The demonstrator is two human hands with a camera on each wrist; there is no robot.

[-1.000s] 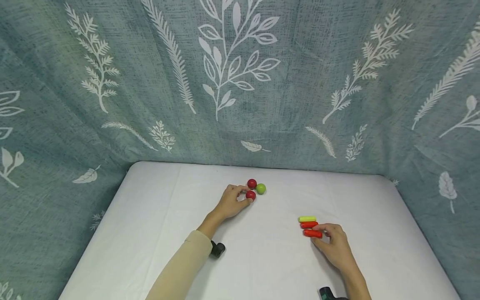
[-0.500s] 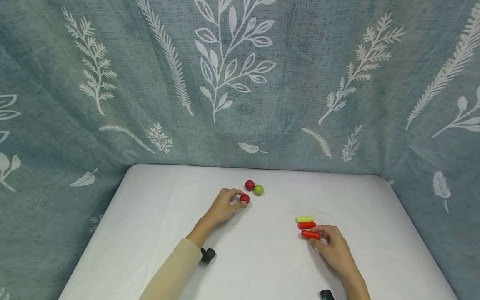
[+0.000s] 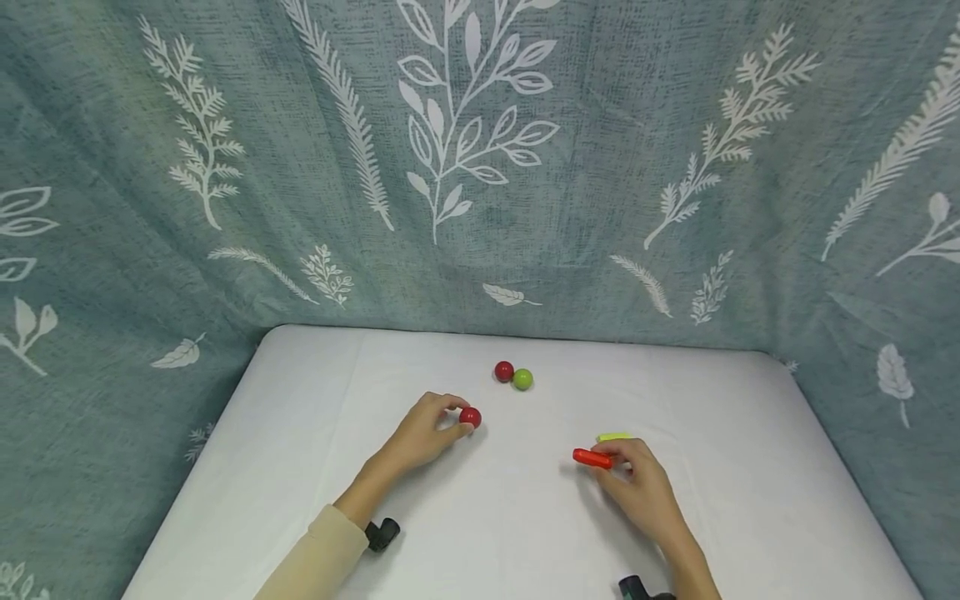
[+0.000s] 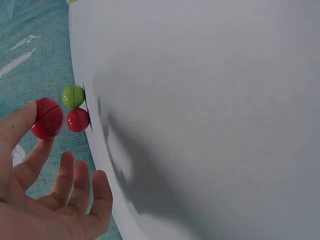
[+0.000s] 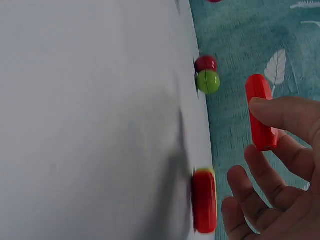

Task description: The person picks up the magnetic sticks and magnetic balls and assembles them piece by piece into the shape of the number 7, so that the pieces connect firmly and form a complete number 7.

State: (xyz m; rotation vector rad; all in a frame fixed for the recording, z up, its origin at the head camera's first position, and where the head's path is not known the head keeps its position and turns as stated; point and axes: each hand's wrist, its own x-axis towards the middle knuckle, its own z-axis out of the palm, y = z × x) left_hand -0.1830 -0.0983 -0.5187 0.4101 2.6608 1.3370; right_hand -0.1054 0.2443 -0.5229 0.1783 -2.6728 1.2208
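My left hand point(image 3: 423, 433) pinches a glossy red ball point(image 3: 470, 417) between thumb and fingertips. In the left wrist view that ball point(image 4: 48, 119) shows a dark seam across it, and the other fingers are loosely bent. With thumb and fingers, my right hand point(image 3: 639, 486) holds a short red faceted rod point(image 3: 591, 458), raised over the table with its shadow apart. Beneath this hand lies a second red rod point(image 5: 204, 201) beside a yellow-green rod point(image 3: 613, 437), both partly hidden. Farther back, another red ball point(image 3: 504, 372) and a green ball point(image 3: 522, 379) sit side by side.
Everything rests on a white cloth-covered table point(image 3: 510, 533) with rounded back corners. Behind it hangs a teal curtain point(image 3: 570, 183) with white leaf prints. Small black devices point(image 3: 384, 534) show at both wrists.
My left hand has drawn the red ball away from the other two balls, leftward and nearer. My right hand has lifted the nearest red rod off the table and shifted it left.
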